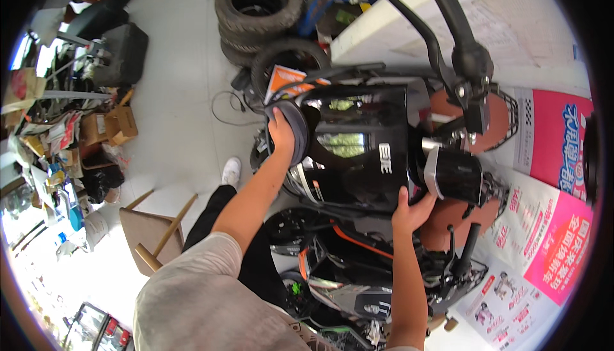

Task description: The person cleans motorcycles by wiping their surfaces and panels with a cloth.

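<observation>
My left hand (281,133) rests on the dark padded seat part (292,130) at one end of a glossy black electric scooter body (360,145), its fingers partly hidden. My right hand (413,213) lies at the other end of the body, thumb on the black panel's edge and fingers reaching under the silver-rimmed black headlight or display housing (453,173). Whether those fingers grip anything is hidden. Above it stands the handlebar grip (448,5) with its brake lever.
Stacked tyres (259,3) stand beyond the scooter, with a cable (230,121) on the floor. A second scooter (345,284) stands close on the near side. A wooden-legged chair (153,236) is behind me. Cardboard boxes (108,125) and clutter line the left; posters (537,255) lie at right.
</observation>
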`<state>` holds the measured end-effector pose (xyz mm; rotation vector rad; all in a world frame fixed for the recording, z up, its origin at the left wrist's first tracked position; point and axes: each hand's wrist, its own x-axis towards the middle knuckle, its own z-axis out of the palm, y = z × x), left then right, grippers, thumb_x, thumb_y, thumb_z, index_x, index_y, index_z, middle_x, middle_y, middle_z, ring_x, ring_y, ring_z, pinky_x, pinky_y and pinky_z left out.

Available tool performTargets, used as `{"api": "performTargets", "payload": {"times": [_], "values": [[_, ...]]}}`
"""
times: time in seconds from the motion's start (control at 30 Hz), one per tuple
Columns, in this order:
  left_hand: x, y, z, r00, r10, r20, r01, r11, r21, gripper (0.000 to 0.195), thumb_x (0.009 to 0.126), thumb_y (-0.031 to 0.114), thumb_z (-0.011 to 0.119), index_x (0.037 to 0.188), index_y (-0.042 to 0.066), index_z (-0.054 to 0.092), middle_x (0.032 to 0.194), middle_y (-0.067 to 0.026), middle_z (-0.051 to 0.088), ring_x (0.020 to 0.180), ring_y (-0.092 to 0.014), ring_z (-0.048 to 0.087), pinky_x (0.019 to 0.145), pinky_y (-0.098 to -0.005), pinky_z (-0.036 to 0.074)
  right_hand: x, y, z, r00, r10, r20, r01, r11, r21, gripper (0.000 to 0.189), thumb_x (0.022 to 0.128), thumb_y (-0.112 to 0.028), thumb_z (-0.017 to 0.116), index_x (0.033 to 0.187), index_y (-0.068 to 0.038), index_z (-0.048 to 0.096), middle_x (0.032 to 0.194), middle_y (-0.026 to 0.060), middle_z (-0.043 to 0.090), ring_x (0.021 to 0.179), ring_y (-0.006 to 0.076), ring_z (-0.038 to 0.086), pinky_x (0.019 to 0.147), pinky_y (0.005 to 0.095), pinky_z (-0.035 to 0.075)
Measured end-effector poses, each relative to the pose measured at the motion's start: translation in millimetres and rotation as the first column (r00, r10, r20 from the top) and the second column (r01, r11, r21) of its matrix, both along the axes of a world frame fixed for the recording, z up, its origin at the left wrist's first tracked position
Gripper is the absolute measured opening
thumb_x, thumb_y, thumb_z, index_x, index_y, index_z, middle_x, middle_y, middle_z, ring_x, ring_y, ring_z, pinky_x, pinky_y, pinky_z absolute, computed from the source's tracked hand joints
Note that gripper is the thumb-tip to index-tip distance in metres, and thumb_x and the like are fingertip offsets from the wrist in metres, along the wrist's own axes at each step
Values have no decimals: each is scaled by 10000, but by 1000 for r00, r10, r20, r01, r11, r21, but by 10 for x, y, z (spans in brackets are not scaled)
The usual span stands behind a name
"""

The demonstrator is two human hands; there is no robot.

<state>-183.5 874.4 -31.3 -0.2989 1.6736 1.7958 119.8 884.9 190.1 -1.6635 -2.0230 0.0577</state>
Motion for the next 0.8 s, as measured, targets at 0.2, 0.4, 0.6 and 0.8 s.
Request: {"api": "performTargets", "payload": {"times": [0.2,0.4,0.6,0.8], "values": [[-509,127,697,984,-159,-77,167,980,111,696,1033,534,447,1254,-113,581,1222,-175,646,1108,-216,603,993,-361,462,164,-54,-72,998,-37,56,35,999,34,863,812,-528,737,1381,66,477,1383,274,511,1299,458,466,1102,489,349],[-476,737,1363,471,-592,-654,666,725,-176,654,1041,418,448,1336,-165,469,1363,-337,523,1328,-431,472,1136,-432,348,98,-49,12,1000,-20,12,20,1000,8,832,813,-463,739,1397,63,467,1394,272,509,1297,457,468,1099,489,351],[-559,1117,921,-24,-638,-769,749,499,-437,515,1009,338,527,1264,-107,486,1206,-299,569,1124,-464,554,985,-484,439,-35,-20,13,1000,-3,4,3,999,40,849,826,-495,721,1416,56,457,1397,282,503,1304,457,468,1097,488,354],[-535,1256,1206,-147,-697,-702,700,428,-572,418,987,338,565,1138,-51,543,1067,-227,630,1019,-401,620,853,-471,514,80,-43,-10,998,-38,49,36,999,28,885,843,-537,700,1441,56,431,1418,291,478,1306,463,466,1088,495,362]]}}
